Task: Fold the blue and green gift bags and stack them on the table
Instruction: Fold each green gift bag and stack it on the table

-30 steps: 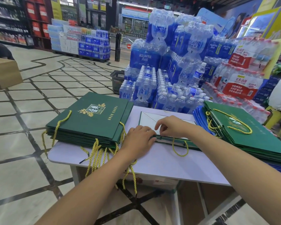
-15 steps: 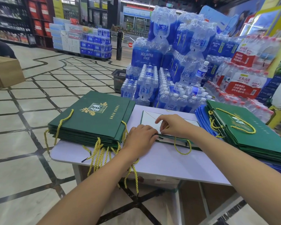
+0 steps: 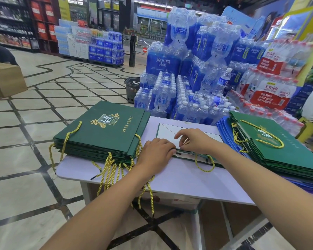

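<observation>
We look down on a pale lilac tabletop (image 3: 179, 183) in a shop aisle. In the middle of it lies a flat green paper gift bag (image 3: 167, 131), its white folded base panel facing up and one twisted gold cord handle (image 3: 204, 166) looping off its near edge towards us.

Our left hand (image 3: 157, 153) sits knuckles up at that near edge with its fingers curled down onto the paper. The fingertips are hidden, so we cannot tell whether its grip has closed on the bag or is only pressing it. Our right hand (image 3: 197, 141) touches the left one at the same edge. Its grip is a pinch of thumb and bent fingers on the green paper gift bag (a bit of gold cord shows between the fingers), with the forefinger raised.

To the left, just beside the bag, a neat stack of flat green gift bags (image 3: 105, 130) lies with gold lettering uppermost, its cords hanging over the tabletop's front edge. To the right is a looser pile of green bags (image 3: 282, 156), with flat blue gift bags (image 3: 223, 128) fanned out beneath it.

Behind the tabletop stand shrink-wrapped packs of bottled water (image 3: 170, 64), and a dark plastic shopping basket (image 3: 132, 89) sits on the tiled floor beside them.
</observation>
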